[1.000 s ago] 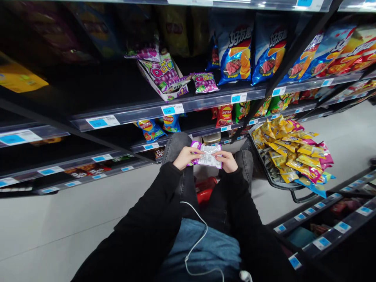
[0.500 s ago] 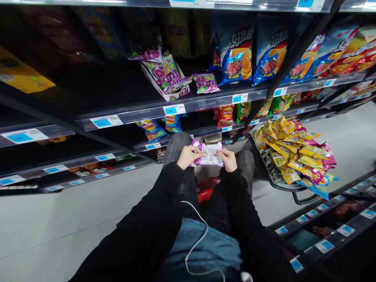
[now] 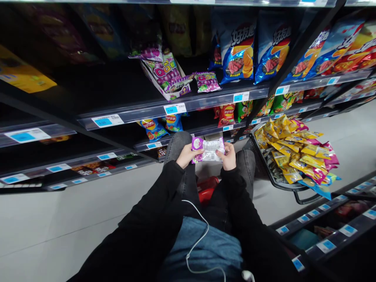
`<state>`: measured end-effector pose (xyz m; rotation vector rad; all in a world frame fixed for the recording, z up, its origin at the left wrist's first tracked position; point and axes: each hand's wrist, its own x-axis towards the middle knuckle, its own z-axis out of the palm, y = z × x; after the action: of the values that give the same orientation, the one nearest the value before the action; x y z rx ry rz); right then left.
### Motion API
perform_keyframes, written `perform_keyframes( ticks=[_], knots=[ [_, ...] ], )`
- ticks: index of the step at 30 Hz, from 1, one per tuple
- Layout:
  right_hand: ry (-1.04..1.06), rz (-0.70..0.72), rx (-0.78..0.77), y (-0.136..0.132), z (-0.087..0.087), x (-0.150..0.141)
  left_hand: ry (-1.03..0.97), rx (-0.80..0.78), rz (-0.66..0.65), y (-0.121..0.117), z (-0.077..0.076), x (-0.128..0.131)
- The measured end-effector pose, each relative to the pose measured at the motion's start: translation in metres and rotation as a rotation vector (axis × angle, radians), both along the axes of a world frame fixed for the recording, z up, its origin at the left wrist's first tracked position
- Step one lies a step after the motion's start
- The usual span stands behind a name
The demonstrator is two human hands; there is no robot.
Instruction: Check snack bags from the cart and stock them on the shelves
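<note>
Between my knees I hold a small purple and silver candy packet (image 3: 209, 145), its printed back with a barcode turned up. My left hand (image 3: 188, 156) grips its left end, thumb lying on top. My right hand (image 3: 228, 155) pinches its right end, the thumb over the silver part and the fingers behind. On the shelf ahead, an open display box (image 3: 176, 94) holds purple gummy candy packets (image 3: 166, 72). One more purple packet (image 3: 207, 82) lies to the right of that box, at the shelf's front edge.
Blue chip bags (image 3: 237, 51) stand on the shelf at right. A black basket (image 3: 268, 172) heaped with yellow and pink packets (image 3: 296, 149) sits on the floor to my right. Something red (image 3: 207, 188) is beneath me. A white earphone cord (image 3: 195, 243) hangs across my lap.
Both hands stay on the packet, which has been tilted and raised slightly. My right thumb has shifted inward over the silver back, and the left fingers uncover more of the purple end.
</note>
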<state>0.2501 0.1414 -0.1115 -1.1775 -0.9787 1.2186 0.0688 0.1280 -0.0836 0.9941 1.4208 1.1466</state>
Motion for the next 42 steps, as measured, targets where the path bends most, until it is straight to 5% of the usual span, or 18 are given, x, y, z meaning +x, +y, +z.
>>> perform_keyframes(
  ticks=[7,18,27,42],
  knots=[
    [0.102,0.272,-0.280,-0.004,0.002,0.004,0.127,0.030,0.077,-0.001,0.004,-0.010],
    [0.079,0.068,-0.065,-0.004,0.014,0.008,-0.029,0.038,0.098,-0.007,0.028,-0.005],
    [0.322,0.352,-0.155,-0.013,0.037,-0.001,0.131,0.050,-0.017,-0.010,0.045,0.008],
    [0.438,0.397,-0.276,-0.012,0.023,0.001,-0.070,-0.123,-0.013,-0.014,0.041,0.016]
  ],
)
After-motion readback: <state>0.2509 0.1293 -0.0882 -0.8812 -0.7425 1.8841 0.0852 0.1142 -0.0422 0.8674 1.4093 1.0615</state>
